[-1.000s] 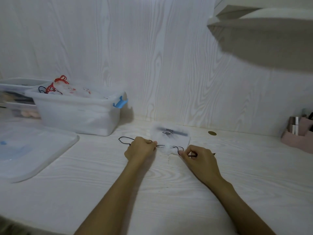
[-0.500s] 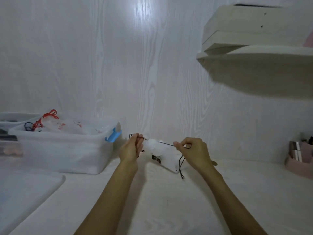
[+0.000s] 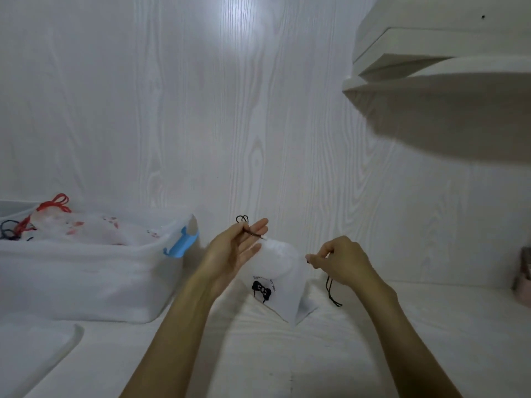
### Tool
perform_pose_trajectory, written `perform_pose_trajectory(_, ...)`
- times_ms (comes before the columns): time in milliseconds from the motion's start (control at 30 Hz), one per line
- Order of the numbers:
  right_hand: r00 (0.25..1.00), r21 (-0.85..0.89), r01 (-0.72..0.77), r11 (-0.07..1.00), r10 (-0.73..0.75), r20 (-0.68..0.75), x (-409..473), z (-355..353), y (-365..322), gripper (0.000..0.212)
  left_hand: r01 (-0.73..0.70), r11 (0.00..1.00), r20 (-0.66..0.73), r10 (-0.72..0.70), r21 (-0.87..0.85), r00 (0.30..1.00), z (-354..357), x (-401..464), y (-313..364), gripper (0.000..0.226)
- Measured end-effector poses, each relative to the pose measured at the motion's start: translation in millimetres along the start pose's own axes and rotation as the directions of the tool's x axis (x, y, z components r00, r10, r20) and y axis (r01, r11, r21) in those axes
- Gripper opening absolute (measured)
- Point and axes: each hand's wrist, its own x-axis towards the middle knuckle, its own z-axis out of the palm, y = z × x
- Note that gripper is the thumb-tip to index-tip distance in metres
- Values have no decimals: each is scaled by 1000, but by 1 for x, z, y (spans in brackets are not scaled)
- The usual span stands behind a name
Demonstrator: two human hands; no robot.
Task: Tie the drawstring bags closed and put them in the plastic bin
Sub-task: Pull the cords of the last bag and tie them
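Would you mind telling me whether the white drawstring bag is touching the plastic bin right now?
Apart. The head view shows the white drawstring bag hanging between the left hand and right hand, with bare wall visible between it and the plastic bin.

Drawstring bag [image 3: 283, 285]: white, translucent, small black bow print and a curved line of text on its front. Held up off the counter [image 3: 431, 340], hanging with its lower corner pointing down, near the counter's back edge. Mouth gathered at top. Black drawstring [image 3: 330, 291] runs out both sides: a small loop sticks up at the left, two loose ends dangle at the right.

Plastic bin [image 3: 86, 282]: translucent white, blue latch on its right end, lid off. Sits at the counter's back left, just left of the held bag. Inside, more white bags [image 3: 94, 228] with red and dark blue strings, piled to the rim.
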Motion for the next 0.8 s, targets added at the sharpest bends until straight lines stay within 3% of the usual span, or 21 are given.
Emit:
perform_pose_trajectory(133,955,-77,-39,996,60,290,-13,-19,-11,29,18,962,-24,-12,274,1000,3,-4,5,20)
perform_pose_trajectory(267,857,-75,-45,996,77,510,-30,-38,-26,31,23,765,-15,-17,644,1000,10,-11,8,19)
perform_pose_trajectory(367,837,70,-28,997,-15,548,-37,-48,-34,38,-19,602,75,-69,799,995,19,-22,15,20)
perform_pose_trajectory(500,830,360,-53,932,-160,535,-39,-55,-37,42,-48,419,168,-255,907,952,31,-30,18,18)
perform_pose_trajectory(567,848,459,-94,883,-170,502,-39,-54,-38,38,-70,442,226,-311,894,923,34,-32,16,18)
perform_pose_trajectory(800,916,529,-151,835,-83,392,-35,-45,-39,33,-83,601,426,-455,795,782,36,-34,12,24)
